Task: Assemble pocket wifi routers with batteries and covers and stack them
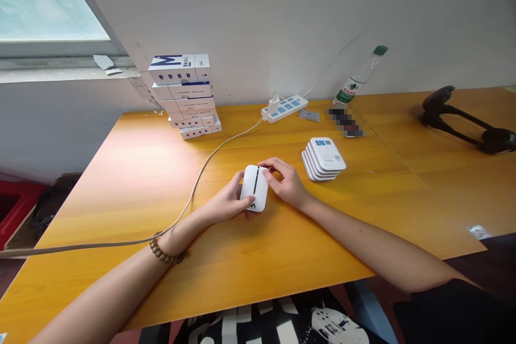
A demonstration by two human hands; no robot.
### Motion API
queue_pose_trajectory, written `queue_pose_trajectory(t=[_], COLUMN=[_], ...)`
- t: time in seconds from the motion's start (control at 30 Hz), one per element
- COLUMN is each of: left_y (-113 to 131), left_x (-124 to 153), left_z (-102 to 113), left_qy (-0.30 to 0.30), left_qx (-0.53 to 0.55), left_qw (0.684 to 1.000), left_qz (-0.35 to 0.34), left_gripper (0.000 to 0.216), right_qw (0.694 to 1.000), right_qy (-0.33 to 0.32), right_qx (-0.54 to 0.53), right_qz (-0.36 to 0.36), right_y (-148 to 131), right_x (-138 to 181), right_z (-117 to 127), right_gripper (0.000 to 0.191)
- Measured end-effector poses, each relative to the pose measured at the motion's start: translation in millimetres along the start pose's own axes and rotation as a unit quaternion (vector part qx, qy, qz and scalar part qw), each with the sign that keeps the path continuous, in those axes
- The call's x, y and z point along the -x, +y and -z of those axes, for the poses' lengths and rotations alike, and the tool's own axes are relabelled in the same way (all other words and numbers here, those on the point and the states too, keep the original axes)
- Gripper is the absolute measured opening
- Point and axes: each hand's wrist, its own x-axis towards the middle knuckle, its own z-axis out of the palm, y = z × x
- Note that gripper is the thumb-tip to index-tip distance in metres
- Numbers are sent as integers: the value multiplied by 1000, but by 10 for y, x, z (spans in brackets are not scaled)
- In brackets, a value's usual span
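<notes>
A white pocket Wi-Fi router [262,189] with rounded corners, a dark stripe and a black logo is held above the middle of the table. My left hand [229,200] grips its left side and lower edge, the thumb lying across the logo. At the upper right corner, the thumb and fingers of my right hand [287,181] close on the same router. To the right of my right hand, several similar white routers [325,156] lie in a stack, the top one with a blue label facing up.
Stacked white boxes [191,105] stand at the back left. A power strip [286,108] lies near the wall; its cable [203,169] crosses the table over my left wrist. Behind are a grey card [309,115], a water bottle [355,83] and, far right, a black headband-like device [463,118].
</notes>
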Motion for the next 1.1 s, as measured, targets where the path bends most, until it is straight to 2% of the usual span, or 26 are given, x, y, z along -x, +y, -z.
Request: queue_pose_trajectory(t=[0.13, 0.23, 0.4, 0.53, 0.6, 0.7, 0.77, 0.87, 1.0, 1.1], left_y=[-24, -49, -23, 60, 104, 163, 185, 171, 90, 45], left_x=[-23, -49, -71, -58, -45, -24, -12, -5, -13, -14], left_z=[30, 42, 93, 150, 151, 113, 79, 47, 43, 44], left_qy=[-4, -1, -11, 4, 16, 7, -5, -7, 17, 22], left_qx=[-4, 13, 119, 181, 202, 227, 237, 235, 196, 179], left_qw=[1000, 1000, 992, 983, 979, 974, 971, 972, 980, 983], left_qz=[-7, -16, -27, -23, -25, -24, -21, -22, -28, -26], left_gripper=[62, 63, 65, 59, 56, 55, 57, 61, 65, 64], right_qw=[994, 986, 961, 953, 956, 956, 954, 949, 944, 942], right_qy=[-40, -71, -101, -160, -195, -224, -225, -222, -217, -215], right_qx=[-48, -68, -180, -211, -184, -154, -160, -187, -203, -203], right_qz=[-94, -133, -184, -148, -120, -114, -119, -124, -146, -161], right_y=[24, 23, 32, 9, -32, -94, -104, -65, -3, 8], right_x=[-28, -54, -39, 12, 33, 54, 67, 86, 106, 118], right_z=[13, 33, 21, -16, -21, -16, -14, -23, -43, -43], right_gripper=[25, 31, 42, 50, 71, 108, 119, 127, 125, 130])
